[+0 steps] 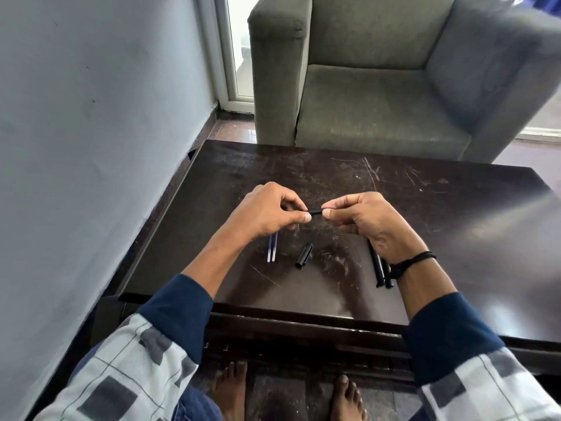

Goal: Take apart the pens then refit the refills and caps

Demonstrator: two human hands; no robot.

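Observation:
Both hands hover above the dark table (pixel 455 208), holding one black pen (pixel 315 211) between them. My left hand (pixel 270 212) pinches its left end and my right hand (pixel 373 223) grips the right part; only a short black stretch shows between the fingers. Two clear refills with blue ink (pixel 272 249) lie side by side on the table below my left hand. A black cap (pixel 304 255) lies loose near the middle. Two black pen barrels (pixel 379 270) lie under my right wrist, partly hidden by it.
A grey armchair (pixel 379 86) stands just beyond the table's far edge. A pale wall (pixel 91 147) runs along the left. My bare feet (pixel 288 393) are on the floor under the table's near edge.

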